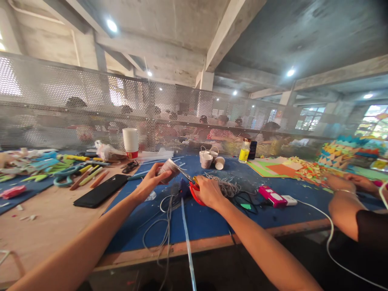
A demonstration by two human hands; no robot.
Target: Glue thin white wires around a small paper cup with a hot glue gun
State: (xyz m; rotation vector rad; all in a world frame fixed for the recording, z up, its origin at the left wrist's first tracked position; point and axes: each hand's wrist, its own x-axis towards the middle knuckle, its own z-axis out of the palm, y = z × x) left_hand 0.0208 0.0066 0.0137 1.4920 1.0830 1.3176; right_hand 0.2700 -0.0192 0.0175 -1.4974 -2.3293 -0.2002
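My left hand [155, 176] grips a small cup [169, 169] that looks wrapped in pale cord, tilted on its side above the blue mat [130, 226]. In my right hand [209, 190] are scissors [194, 195] with red-orange handles, their blades pointing at the cup's rim. Whether the blades touch it I cannot tell. Below them lies a dark blue object [182, 189], partly hidden, with a long translucent strip [187, 242] running toward me. Loose grey cord [167, 232] hangs over the table edge, and more cord lies in a bundle [227, 188] behind my right hand. Several small cups [207, 160] stand beyond.
To the left lie a black phone [101, 191], blue-handled scissors [65, 176] and markers; a white cup stack [130, 141] stands behind. Rightward are a pink device [272, 197] with a white cable, a yellow-labelled bottle [244, 151], coloured paper [273, 167] and another person's hands [341, 186].
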